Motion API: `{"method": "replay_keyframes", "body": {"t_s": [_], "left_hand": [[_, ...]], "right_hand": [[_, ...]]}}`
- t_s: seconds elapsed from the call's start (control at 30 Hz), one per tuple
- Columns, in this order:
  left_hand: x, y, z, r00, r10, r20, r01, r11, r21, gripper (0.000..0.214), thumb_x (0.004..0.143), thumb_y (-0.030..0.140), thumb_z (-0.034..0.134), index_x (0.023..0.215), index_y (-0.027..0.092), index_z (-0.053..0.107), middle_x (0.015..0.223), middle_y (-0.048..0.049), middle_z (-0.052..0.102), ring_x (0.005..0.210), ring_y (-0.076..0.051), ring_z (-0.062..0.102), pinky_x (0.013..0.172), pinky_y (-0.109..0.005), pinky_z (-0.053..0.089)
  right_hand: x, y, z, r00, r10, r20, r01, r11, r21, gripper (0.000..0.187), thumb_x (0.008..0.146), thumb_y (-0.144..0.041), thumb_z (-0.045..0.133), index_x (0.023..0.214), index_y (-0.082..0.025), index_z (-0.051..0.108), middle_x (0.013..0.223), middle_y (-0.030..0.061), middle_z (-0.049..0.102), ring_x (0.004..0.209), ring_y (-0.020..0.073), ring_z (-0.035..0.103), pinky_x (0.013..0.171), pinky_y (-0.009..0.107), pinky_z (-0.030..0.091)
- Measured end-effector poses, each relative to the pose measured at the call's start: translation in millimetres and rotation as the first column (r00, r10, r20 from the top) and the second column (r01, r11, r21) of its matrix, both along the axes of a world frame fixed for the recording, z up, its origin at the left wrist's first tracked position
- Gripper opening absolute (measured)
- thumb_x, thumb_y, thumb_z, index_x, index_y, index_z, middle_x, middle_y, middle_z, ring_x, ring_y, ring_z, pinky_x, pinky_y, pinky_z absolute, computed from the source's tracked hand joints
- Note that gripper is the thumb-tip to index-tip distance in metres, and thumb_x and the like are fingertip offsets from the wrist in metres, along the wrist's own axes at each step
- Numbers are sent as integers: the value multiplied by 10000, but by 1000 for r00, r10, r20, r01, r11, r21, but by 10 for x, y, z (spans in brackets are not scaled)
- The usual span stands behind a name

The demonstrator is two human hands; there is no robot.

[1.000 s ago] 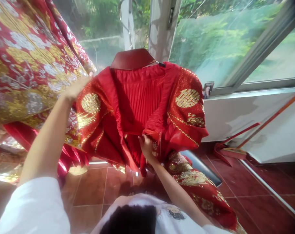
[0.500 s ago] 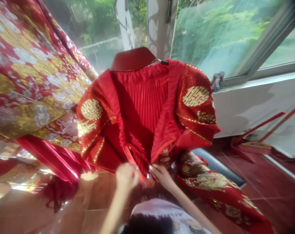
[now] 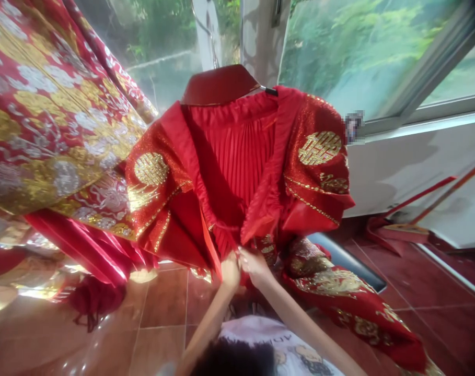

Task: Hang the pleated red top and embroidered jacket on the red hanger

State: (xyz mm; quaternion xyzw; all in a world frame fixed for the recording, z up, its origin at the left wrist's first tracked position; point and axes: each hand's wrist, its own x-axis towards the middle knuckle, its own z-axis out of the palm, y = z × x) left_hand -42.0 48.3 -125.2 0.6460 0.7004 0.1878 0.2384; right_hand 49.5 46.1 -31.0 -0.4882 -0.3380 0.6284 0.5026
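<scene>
A red embroidered dress (image 3: 233,151) with gold round emblems on its shoulders hangs from a hanger (image 3: 269,90), its pleated inside showing through the deep opening. At the lower end of that opening my left hand (image 3: 230,271) is closed on the left edge. Beside it, almost touching, my right hand (image 3: 254,265) pinches the right edge. A bright orange-red strip (image 3: 209,243) runs down the left edge above my left hand. What lies right between my fingertips is too small to make out. A long gold-patterned part (image 3: 335,287) of the red cloth trails down to the right.
A red, gold and silver embroidered garment (image 3: 57,115) hangs close on the left, with pink-red fabric (image 3: 88,250) below. Windows (image 3: 358,57) stand behind. A red dustpan (image 3: 382,235) and a dark, flat-topped object (image 3: 350,261) are at the right on the tiled floor (image 3: 162,308).
My hands, apart half a second ago, have come together and moved up at the bottom of the opening. The two edges there are drawn closer. The dress sits slightly higher in view.
</scene>
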Motion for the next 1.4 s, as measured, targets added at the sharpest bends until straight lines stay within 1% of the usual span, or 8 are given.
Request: {"method": "replay_keyframes", "body": {"t_s": [0.2, 0.3, 0.53, 0.8, 0.93, 1.1, 1.3, 1.4], "left_hand": [[53, 57, 125, 997, 45, -69, -44, 999, 14, 206, 898, 105, 433, 962, 99, 629, 902, -131, 706, 793, -194, 676, 723, -265, 472], [44, 88, 173, 995, 62, -82, -60, 998, 22, 250, 920, 117, 390, 954, 107, 638, 891, -131, 708, 793, -193, 677, 728, -265, 470], [-201, 51, -32, 991, 97, -87, -99, 995, -20, 286, 934, 123, 368, 1087, 103, 608, 891, -122, 718, 809, -190, 688, 703, -254, 465], [-133, -23, -70, 988, 99, -115, -109, 991, -78, 258, 935, 141, 402, 1052, 117, 631, 913, -121, 720, 809, -177, 689, 708, -240, 458], [-131, -75, 4, 989, 116, -91, -123, 990, -67, 275, 952, 186, 403, 1112, 107, 612, 904, -127, 719, 823, -193, 693, 710, -249, 461], [-231, -50, 126, 989, 145, 22, -145, 989, -2, 269, 942, 212, 414, 1114, 141, 608, 877, -97, 718, 768, -177, 682, 660, -239, 465], [-241, -46, 495, 963, 167, 211, -217, 946, 240, 263, 885, 162, 440, 1106, 144, 582, 1042, -104, 687, 937, -169, 656, 816, -269, 508], [-300, -142, 1039, 964, 76, 256, -233, 709, 666, 214, 860, 141, 478, 1034, 156, 602, 1004, -87, 676, 952, -178, 633, 847, -311, 516]], "right_hand": [[79, 120, 1143, 968, -90, -232, 111, 991, 80, 377, 576, -483, 744, 662, -157, 576, 477, -94, 334, 406, 21, 215, 374, 183, 166], [-18, 77, 1428, 961, -96, -259, 132, 983, 126, 344, 601, -447, 737, 644, -141, 588, 449, -96, 319, 399, 18, 216, 382, 182, 152], [-60, 84, 978, 945, -176, 275, 45, 904, 424, 333, 808, -416, 557, 665, -140, 677, 472, -21, 456, 453, 86, 388, 449, 220, 308], [-16, 339, 1091, 713, -294, 637, -167, 812, 560, 467, 903, -284, 437, 1329, -153, 575, 620, 31, 638, 485, 137, 513, 541, 241, 402], [67, 383, 1096, 593, -332, 734, -159, 845, 510, 341, 911, -329, 473, 1098, -142, 687, 688, 76, 676, 557, 169, 581, 576, 254, 399], [205, 10, 940, 626, -216, 749, -325, 801, 502, 311, 939, -350, 447, 777, -179, 651, 604, 29, 626, 522, 128, 555, 565, 221, 362], [80, -137, 479, 679, -200, 706, -307, 797, 520, 404, 950, -388, 393, 630, -194, 546, 544, 14, 576, 479, 104, 488, 532, 209, 331], [-84, -29, 407, 713, -120, 691, -349, 794, 498, 356, 944, -360, 380, 667, -198, 535, 578, 16, 586, 507, 112, 504, 542, 210, 340]]}}
